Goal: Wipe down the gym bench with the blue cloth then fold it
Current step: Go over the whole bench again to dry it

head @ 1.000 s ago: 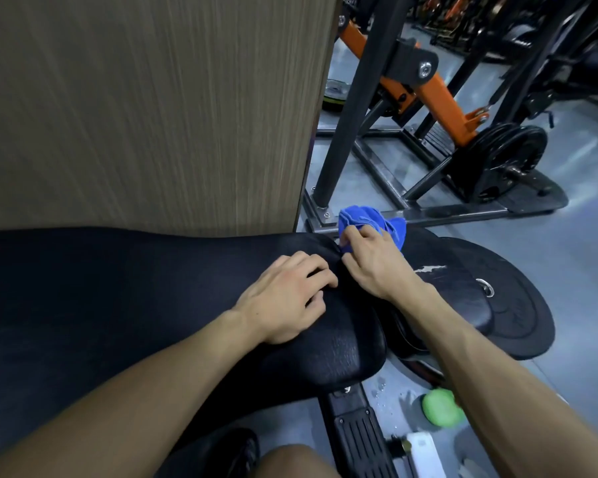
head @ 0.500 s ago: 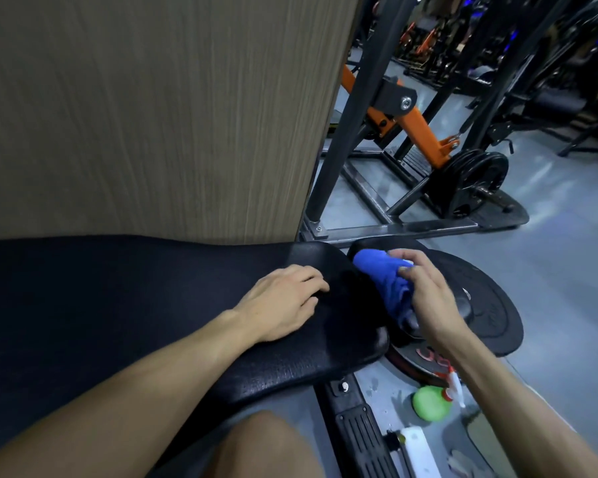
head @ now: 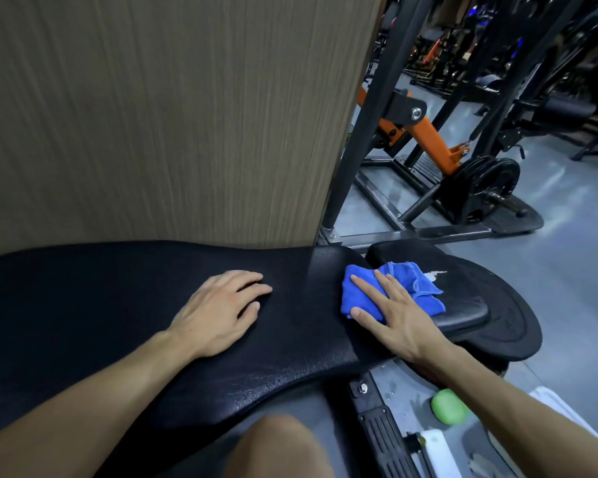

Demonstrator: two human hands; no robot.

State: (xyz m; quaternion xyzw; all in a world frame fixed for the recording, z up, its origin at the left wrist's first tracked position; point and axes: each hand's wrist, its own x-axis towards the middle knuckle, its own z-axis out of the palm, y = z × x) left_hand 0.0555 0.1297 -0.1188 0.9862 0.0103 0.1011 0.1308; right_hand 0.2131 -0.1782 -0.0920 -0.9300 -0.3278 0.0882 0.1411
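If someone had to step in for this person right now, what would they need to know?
Left hand: flat on the long bench pad, fingers relaxed, holding nothing.
Right hand: fingers straight, pressing the blue cloth down where the long pad meets the smaller seat pad.
Cloth: bunched, not folded, lying across both pads.
Done: cannot tell how much has been wiped.
Left: wipe the long pad, then fold the cloth.

right hand [head: 399, 319] now flat atop blue cloth [head: 390, 291], brought back onto gym bench [head: 118, 305], cloth seemingly spread wider
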